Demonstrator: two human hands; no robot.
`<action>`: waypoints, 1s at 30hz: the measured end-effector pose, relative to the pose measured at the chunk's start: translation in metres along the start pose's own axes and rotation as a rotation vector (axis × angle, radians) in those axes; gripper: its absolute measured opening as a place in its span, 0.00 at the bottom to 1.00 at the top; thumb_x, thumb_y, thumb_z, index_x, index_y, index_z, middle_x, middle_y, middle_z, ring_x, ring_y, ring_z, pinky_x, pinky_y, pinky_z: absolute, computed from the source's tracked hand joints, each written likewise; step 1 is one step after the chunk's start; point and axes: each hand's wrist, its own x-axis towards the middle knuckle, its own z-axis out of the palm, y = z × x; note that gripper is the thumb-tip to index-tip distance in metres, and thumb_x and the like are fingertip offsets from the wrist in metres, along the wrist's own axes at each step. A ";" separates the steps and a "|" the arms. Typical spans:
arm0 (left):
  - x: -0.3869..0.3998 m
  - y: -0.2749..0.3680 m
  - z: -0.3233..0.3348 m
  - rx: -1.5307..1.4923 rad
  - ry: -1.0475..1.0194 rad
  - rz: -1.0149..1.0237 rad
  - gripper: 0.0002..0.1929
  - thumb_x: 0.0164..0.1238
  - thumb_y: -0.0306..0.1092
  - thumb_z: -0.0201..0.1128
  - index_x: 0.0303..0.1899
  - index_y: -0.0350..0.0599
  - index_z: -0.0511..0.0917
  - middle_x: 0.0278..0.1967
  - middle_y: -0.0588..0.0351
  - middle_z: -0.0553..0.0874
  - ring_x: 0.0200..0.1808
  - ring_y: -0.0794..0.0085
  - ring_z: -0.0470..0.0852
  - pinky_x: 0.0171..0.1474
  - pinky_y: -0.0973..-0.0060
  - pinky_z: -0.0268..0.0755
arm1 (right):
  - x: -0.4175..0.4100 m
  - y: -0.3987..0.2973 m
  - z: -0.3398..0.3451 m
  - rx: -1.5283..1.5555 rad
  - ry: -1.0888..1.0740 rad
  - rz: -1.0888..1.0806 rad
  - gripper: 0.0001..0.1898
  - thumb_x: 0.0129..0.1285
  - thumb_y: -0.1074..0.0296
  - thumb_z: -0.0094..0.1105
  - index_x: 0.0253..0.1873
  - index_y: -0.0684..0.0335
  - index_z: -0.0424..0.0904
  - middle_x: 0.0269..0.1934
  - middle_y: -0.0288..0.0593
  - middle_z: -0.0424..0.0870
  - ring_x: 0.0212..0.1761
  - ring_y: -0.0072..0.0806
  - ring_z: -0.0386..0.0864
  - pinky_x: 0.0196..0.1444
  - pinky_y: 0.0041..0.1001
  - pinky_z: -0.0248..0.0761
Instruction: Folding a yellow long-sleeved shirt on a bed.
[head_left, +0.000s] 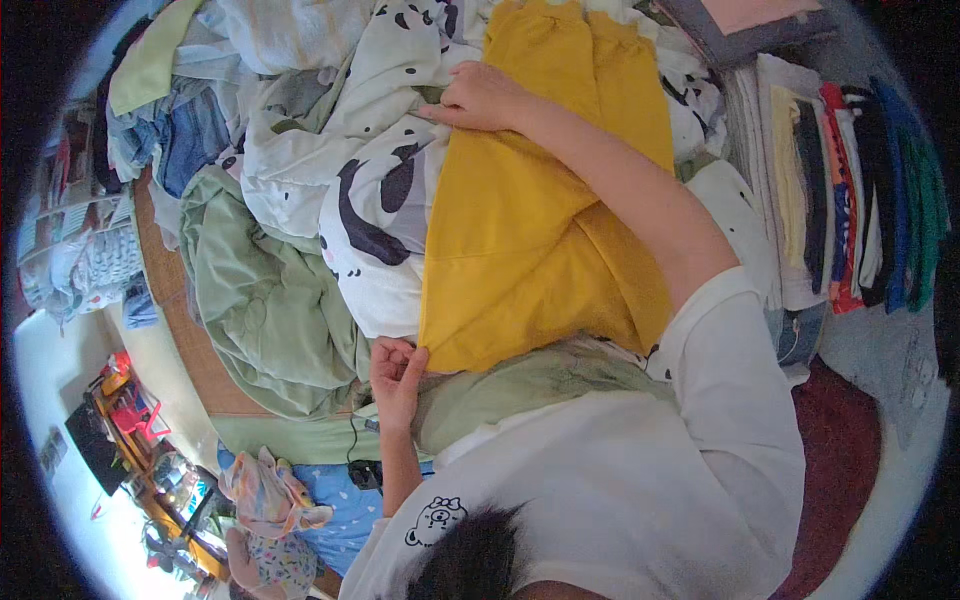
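Note:
A yellow garment (517, 225) with two long parts ending in gathered cuffs is spread out before me, its wide end towards my body. At its lower left corner, my left hand (397, 367) pinches the fabric between thumb and fingers. My right hand (480, 97) rests across the garment's left edge farther up, fingers curled and thumb reaching past the edge. Whether it grips cloth there is hidden. Beneath the garment lies white bedding (375, 292) with a black panda print. A crumpled pale green cloth (277, 300) lies left of it.
Folded clothes (810, 195) stand in a row at the right. Jeans (187, 142) and other loose clothes are heaped at the upper left. A brown mat (169, 277) shows along the left. A person (274, 562) in patterned clothing is at the lower left, near a blue cloth (337, 495).

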 end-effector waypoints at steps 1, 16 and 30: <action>0.001 -0.001 -0.001 0.007 -0.005 -0.023 0.08 0.65 0.22 0.62 0.39 0.43 0.70 0.27 0.66 0.78 0.28 0.88 0.74 0.30 0.89 0.67 | 0.004 0.000 -0.005 0.004 -0.006 -0.003 0.30 0.69 0.44 0.45 0.21 0.63 0.80 0.23 0.49 0.79 0.37 0.42 0.76 0.55 0.39 0.64; 0.011 0.010 -0.007 0.027 -0.053 -0.209 0.05 0.65 0.23 0.63 0.41 0.39 0.78 0.29 0.64 0.83 0.26 0.87 0.75 0.29 0.87 0.65 | 0.010 0.168 -0.004 -0.523 0.280 -0.144 0.14 0.67 0.67 0.49 0.54 0.59 0.78 0.61 0.44 0.73 0.69 0.41 0.63 0.72 0.45 0.50; 0.016 0.024 -0.003 0.058 -0.012 -0.371 0.04 0.65 0.24 0.63 0.40 0.37 0.79 0.31 0.62 0.84 0.30 0.86 0.78 0.33 0.86 0.70 | 0.035 0.184 -0.029 -0.697 0.217 -0.249 0.08 0.61 0.70 0.55 0.42 0.60 0.83 0.44 0.41 0.83 0.57 0.37 0.75 0.66 0.42 0.60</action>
